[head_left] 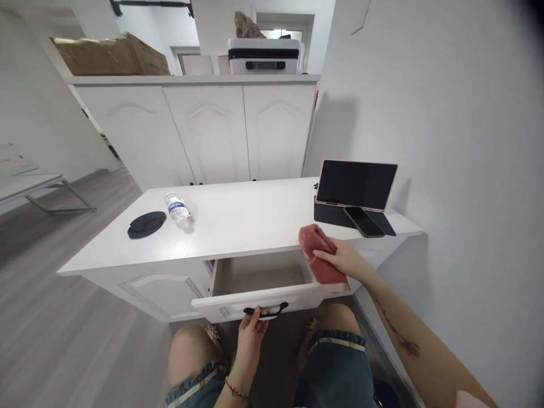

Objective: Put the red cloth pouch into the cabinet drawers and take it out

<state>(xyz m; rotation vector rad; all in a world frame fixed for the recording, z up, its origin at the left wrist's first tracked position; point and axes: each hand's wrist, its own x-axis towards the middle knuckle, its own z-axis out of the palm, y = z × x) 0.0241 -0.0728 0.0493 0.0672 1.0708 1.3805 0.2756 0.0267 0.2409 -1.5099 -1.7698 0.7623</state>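
My left hand (251,333) is closed around the black handle (278,310) of a white drawer (263,298). The drawer is pulled out, and its visible inside holds nothing. Up at the drawer's right end, my right hand (343,258) grips a folded red cloth (321,255). The cloth hangs over the right front corner of the drawer and partly covers it; whether it touches the drawer I cannot tell.
On the white tabletop (238,215), a tablet (357,184) and a phone (364,221) rest on a dark mat at right. A clear bottle (176,208) lies beside a dark round mat (147,225) at left. White cabinet doors (208,130) rise behind. My knees flank the drawer front.
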